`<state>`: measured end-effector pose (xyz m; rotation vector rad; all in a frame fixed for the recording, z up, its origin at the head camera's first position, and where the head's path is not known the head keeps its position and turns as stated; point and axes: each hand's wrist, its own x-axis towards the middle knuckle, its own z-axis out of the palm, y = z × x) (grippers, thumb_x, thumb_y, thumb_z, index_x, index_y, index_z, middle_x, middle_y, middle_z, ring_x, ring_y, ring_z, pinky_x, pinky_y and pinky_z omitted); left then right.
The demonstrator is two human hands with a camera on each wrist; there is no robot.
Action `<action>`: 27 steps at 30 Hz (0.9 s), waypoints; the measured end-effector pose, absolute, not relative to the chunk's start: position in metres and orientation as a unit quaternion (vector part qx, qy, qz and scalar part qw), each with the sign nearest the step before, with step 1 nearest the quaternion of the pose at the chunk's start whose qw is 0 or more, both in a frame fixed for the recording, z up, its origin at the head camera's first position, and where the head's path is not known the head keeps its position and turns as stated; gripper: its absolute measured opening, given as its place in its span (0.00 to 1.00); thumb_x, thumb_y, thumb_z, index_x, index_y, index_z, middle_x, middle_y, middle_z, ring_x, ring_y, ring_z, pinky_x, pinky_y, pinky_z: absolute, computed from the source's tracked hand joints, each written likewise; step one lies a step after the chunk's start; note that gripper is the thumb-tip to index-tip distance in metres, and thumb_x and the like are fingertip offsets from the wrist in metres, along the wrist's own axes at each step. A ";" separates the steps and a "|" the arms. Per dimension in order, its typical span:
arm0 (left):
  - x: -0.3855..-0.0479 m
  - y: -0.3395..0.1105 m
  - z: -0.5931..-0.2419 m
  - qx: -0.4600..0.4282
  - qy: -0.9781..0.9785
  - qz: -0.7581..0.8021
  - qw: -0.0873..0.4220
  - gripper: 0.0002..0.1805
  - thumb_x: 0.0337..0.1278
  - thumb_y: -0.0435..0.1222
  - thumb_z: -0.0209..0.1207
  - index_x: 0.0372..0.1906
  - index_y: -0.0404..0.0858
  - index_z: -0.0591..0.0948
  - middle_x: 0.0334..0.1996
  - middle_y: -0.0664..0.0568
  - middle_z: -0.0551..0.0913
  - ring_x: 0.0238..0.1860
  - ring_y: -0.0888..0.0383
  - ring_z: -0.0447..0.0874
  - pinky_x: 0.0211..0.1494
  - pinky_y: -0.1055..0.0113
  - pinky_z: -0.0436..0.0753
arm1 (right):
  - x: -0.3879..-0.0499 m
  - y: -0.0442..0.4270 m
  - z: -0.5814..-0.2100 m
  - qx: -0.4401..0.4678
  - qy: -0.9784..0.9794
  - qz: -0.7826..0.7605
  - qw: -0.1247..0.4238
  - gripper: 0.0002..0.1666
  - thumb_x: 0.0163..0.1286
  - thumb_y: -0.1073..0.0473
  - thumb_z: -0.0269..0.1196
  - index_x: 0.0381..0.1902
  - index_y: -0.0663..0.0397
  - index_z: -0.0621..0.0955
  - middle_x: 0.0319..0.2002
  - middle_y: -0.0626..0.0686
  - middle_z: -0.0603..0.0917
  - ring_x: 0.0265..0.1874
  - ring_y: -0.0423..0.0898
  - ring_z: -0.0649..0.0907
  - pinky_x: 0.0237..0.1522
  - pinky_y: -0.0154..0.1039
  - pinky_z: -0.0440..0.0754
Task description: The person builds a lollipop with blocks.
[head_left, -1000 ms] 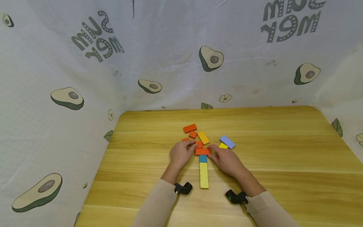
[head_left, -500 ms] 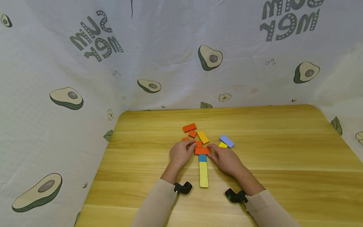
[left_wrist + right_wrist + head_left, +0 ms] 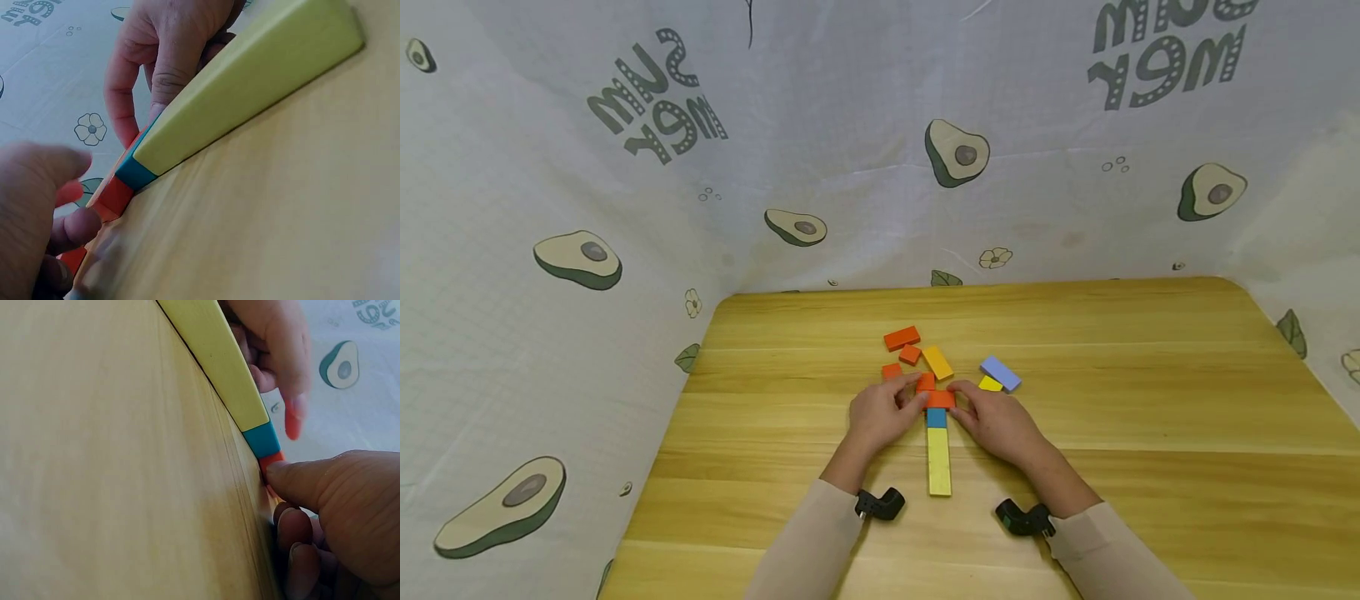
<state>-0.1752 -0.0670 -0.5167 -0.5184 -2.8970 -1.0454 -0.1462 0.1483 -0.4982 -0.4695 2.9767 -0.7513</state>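
A long yellow-green block point(image 3: 938, 462), a small blue block point(image 3: 936, 418) and a red rectangular block point(image 3: 942, 400) lie end to end, the red one crosswise. Beyond it sits a smaller red block point(image 3: 926, 382). My left hand point(image 3: 880, 412) has its thumb over the crosswise block's left end and its index finger by the smaller red block; thumb and index are spread. With thumb and index finger, my right hand point(image 3: 1000, 423) pinches the crosswise block's right end. The right wrist view shows the right thumb point(image 3: 300, 481) against red. Fingers partly hide the red blocks.
Farther back lie an orange block point(image 3: 937, 362), a red rectangular block point(image 3: 902, 338) and small red blocks point(image 3: 910, 355). To the right are a yellow block point(image 3: 990, 384) and a lavender block point(image 3: 1001, 373). A printed curtain point(image 3: 865, 167) hangs behind the wooden table point(image 3: 1135, 400).
My left thumb has shifted from the smaller red block toward me, onto the crosswise red block's left end. The left wrist has drawn slightly nearer. My right hand stays in place.
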 end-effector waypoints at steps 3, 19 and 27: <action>-0.168 -0.070 -0.518 -0.222 -0.921 -0.319 -0.005 0.26 0.65 0.58 0.61 0.64 0.56 0.82 0.20 0.67 0.75 0.18 0.70 0.67 0.24 0.74 0.65 | -0.146 0.149 -0.498 -0.149 0.958 -0.243 0.023 0.22 0.73 0.53 0.66 0.62 0.51 0.79 0.18 0.44 0.71 0.15 0.39 0.68 0.22 0.35 0.65; -0.154 -0.074 -0.516 -0.292 -0.916 -0.276 -0.019 0.22 0.63 0.57 0.64 0.60 0.60 0.85 0.19 0.69 0.74 0.21 0.73 0.66 0.37 0.74 0.64 | -0.151 0.170 -0.483 -0.121 0.929 -0.338 0.089 0.25 0.75 0.56 0.62 0.68 0.51 0.75 0.23 0.47 0.75 0.19 0.42 0.71 0.23 0.35 0.69; -0.153 -0.074 -0.513 -0.278 -0.917 -0.283 -0.031 0.21 0.61 0.57 0.66 0.59 0.62 0.85 0.19 0.69 0.73 0.21 0.73 0.65 0.38 0.74 0.65 | -0.155 0.202 -0.468 -0.064 0.940 -0.322 0.088 0.15 0.76 0.58 0.57 0.58 0.55 0.79 0.28 0.51 0.77 0.22 0.45 0.71 0.25 0.37 0.69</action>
